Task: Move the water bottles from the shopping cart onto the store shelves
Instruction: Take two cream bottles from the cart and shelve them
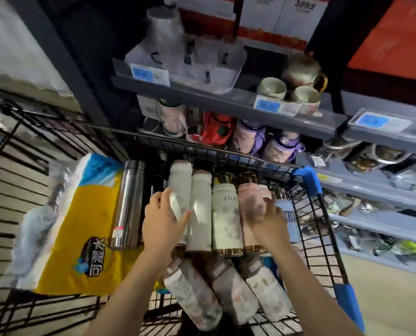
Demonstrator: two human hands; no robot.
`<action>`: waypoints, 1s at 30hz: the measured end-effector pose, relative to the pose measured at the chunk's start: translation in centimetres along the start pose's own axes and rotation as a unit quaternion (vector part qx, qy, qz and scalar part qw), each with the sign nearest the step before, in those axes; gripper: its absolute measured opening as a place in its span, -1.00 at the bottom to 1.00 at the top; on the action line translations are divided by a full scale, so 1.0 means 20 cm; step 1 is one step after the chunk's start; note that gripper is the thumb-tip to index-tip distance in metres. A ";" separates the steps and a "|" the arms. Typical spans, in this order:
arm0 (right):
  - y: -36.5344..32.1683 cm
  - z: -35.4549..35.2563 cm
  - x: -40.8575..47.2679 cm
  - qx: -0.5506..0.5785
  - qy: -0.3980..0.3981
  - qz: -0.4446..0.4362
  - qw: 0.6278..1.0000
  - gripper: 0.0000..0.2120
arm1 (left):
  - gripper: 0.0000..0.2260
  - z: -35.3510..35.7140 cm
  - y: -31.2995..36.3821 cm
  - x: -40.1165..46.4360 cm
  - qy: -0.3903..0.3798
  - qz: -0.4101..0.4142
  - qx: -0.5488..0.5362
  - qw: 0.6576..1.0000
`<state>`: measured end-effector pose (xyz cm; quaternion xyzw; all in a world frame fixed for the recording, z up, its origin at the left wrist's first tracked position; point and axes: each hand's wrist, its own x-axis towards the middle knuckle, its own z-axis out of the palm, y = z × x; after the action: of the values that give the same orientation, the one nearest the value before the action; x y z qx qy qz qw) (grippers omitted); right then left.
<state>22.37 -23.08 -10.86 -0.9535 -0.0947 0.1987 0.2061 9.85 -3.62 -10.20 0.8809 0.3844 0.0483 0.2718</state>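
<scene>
Fingers of left hand curled round white bottle; right hand grips pink bottle.

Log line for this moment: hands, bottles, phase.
phase: picking from cart | left hand: grips white bottle | right hand: grips pink bottle | shelves: not yet reached

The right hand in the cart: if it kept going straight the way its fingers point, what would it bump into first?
The right hand already seems to rest on the pink bottle, so that comes first. Beyond it is the cart's front wire wall, though depth is hard to judge.
</scene>
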 end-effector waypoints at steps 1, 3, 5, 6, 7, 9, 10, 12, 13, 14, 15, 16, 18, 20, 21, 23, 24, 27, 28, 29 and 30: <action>-0.03 0.00 -0.01 0.014 0.014 -0.002 1.000 -0.32 | -0.34 0.02 0.00 0.01 -0.003 -0.012 0.003 1.000; -0.08 0.03 -0.01 0.015 0.013 -0.026 0.999 -0.33 | -0.28 0.05 0.01 0.04 -0.015 -0.032 0.014 0.999; -0.13 0.07 -0.02 0.018 -0.014 -0.036 0.999 -0.41 | -0.24 0.07 0.01 0.06 -0.026 -0.045 0.035 0.998; -0.15 0.09 -0.03 0.022 -0.013 -0.043 0.999 -0.43 | -0.23 0.08 0.02 0.07 -0.029 -0.050 0.042 0.997; -0.17 0.10 -0.04 0.023 -0.010 -0.044 0.999 -0.42 | -0.24 0.08 0.02 0.08 -0.029 -0.052 0.041 0.997; -0.20 0.12 -0.04 0.022 0.003 -0.049 0.999 -0.37 | -0.26 0.08 0.00 0.09 -0.022 -0.053 0.016 0.998; -0.22 0.13 -0.04 0.023 0.000 -0.051 0.998 -0.38 | -0.28 0.08 -0.02 0.09 -0.017 -0.050 -0.008 0.999; -0.28 0.16 -0.03 0.020 -0.023 -0.061 0.998 -0.40 | -0.31 0.04 -0.04 0.08 -0.001 -0.041 -0.070 0.997; -0.32 0.18 -0.03 0.012 -0.038 -0.071 0.997 -0.39 | -0.31 0.01 -0.05 0.07 0.004 -0.041 -0.102 0.994; -0.37 0.20 -0.03 0.003 -0.050 -0.081 0.995 -0.38 | -0.31 -0.03 -0.06 0.05 0.008 -0.043 -0.134 0.990; -0.41 0.23 -0.03 -0.006 -0.060 -0.090 0.994 -0.36 | -0.30 -0.07 -0.07 0.02 0.016 -0.040 -0.166 0.985; -0.45 0.26 -0.02 -0.023 -0.063 -0.096 0.993 -0.34 | -0.30 -0.12 -0.09 0.00 0.021 -0.039 -0.207 0.977; -0.52 0.33 -0.03 -0.089 -0.054 -0.101 0.989 -0.27 | -0.26 -0.21 -0.13 -0.05 0.032 -0.035 -0.286 0.957; -0.56 0.39 -0.04 -0.174 -0.033 -0.097 0.979 -0.18 | -0.25 -0.29 -0.18 -0.08 0.042 -0.034 -0.325 0.944; -0.56 0.41 -0.04 -0.205 -0.026 -0.094 0.974 -0.13 | -0.26 -0.33 -0.20 -0.10 0.047 -0.035 -0.341 0.938; -0.57 0.46 -0.05 -0.212 -0.014 -0.079 0.974 -0.08 | -0.26 -0.38 -0.23 -0.12 0.051 -0.043 -0.357 0.932; -0.58 0.48 -0.06 -0.193 0.000 -0.070 0.979 -0.08 | -0.24 -0.39 -0.26 -0.13 0.052 -0.049 -0.355 0.932; -0.60 0.51 -0.07 -0.137 0.027 -0.048 0.989 -0.16 | -0.22 -0.41 -0.31 -0.15 0.048 -0.053 -0.352 0.933; -0.60 0.51 -0.06 -0.118 0.019 -0.043 0.992 -0.19 | -0.23 -0.41 -0.31 -0.16 0.047 -0.055 -0.359 0.930; -0.60 0.50 -0.07 -0.097 0.008 -0.036 0.995 -0.19 | -0.24 -0.41 -0.32 -0.17 0.046 -0.061 -0.371 0.925; -0.61 0.48 -0.07 -0.071 -0.002 -0.027 0.997 -0.18 | -0.26 -0.41 -0.31 -0.17 0.046 -0.070 -0.387 0.918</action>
<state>15.93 -9.13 -13.29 -0.9623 -0.1349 0.1877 0.1430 0.99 1.02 -6.11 0.6745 0.4088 0.2143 0.5762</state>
